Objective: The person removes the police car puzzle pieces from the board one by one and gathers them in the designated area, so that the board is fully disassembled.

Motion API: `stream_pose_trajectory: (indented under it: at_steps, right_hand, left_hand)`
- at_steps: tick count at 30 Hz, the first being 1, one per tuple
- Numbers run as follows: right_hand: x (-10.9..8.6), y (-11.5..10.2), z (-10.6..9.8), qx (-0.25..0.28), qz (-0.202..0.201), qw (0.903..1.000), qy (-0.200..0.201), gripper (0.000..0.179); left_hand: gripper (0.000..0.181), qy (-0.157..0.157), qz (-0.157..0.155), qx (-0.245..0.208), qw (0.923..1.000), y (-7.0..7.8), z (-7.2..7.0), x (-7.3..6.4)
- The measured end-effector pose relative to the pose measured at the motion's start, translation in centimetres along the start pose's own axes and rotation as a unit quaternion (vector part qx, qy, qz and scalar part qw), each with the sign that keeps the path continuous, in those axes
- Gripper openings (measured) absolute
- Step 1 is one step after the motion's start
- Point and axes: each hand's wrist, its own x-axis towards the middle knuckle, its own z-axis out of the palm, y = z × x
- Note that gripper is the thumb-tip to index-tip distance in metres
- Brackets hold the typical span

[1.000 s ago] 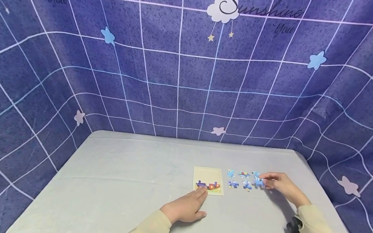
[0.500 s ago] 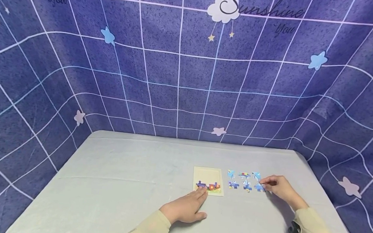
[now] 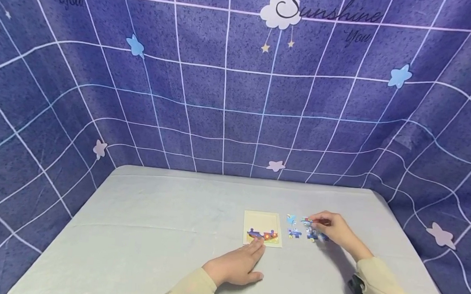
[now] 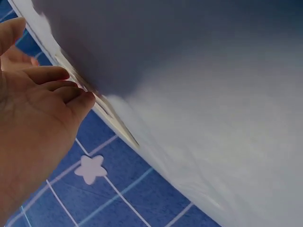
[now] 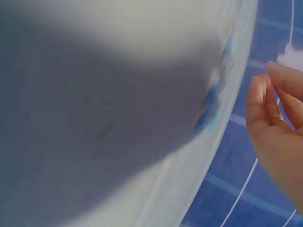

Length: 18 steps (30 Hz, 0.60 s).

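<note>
In the head view my left hand lies with straight fingers on the lower edge of a cream puzzle tray. Two joined pieces, one purple and one red, fill the tray's bottom row. To the tray's right, blue jigsaw pieces lie in two rows. My right hand hovers over them, its fingertips by the upper middle piece, and covers part of the right-hand pieces. The right wrist view shows the fingers loosely bent with no piece between them.
A pale cloth covers the table. Behind and beside it hangs a blue grid-patterned curtain with stars and clouds. A black device sits on the right wrist.
My right hand has let the lower right piece down onto the table, then moved left over the pieces. My left hand has slid slightly down the tray's edge.
</note>
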Motion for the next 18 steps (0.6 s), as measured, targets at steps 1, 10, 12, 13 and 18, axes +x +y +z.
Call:
stream_pose_trajectory:
  at_steps: [1,10,12,13,18]
  right_hand:
    - [0.5,-0.5,0.5,0.004,-0.003,0.9999,-0.01,0.019]
    - [4.2,-3.6,5.3,0.033,-0.054,0.9893,-0.132,0.023]
    - [4.7,-4.2,6.2,0.051,-0.051,0.9838,-0.164,0.024]
    - [4.9,-4.4,6.6,0.06,-0.051,0.9808,-0.179,0.025]
    - [5.6,-5.0,8.3,0.086,-0.043,0.9679,-0.232,0.027]
  left_hand:
    - [0.075,-0.003,0.005,0.004,1.0,0.2,0.0,0.1]
    - [0.073,-0.008,0.042,0.049,0.9979,1.8,-0.3,1.3]
    - [0.073,-0.007,0.042,0.058,0.9974,2.1,-0.3,1.5]
    - [0.073,-0.006,0.041,0.063,0.9971,2.2,-0.3,1.5]
    - [0.074,-0.01,0.034,0.079,0.9963,2.4,-0.2,1.6]
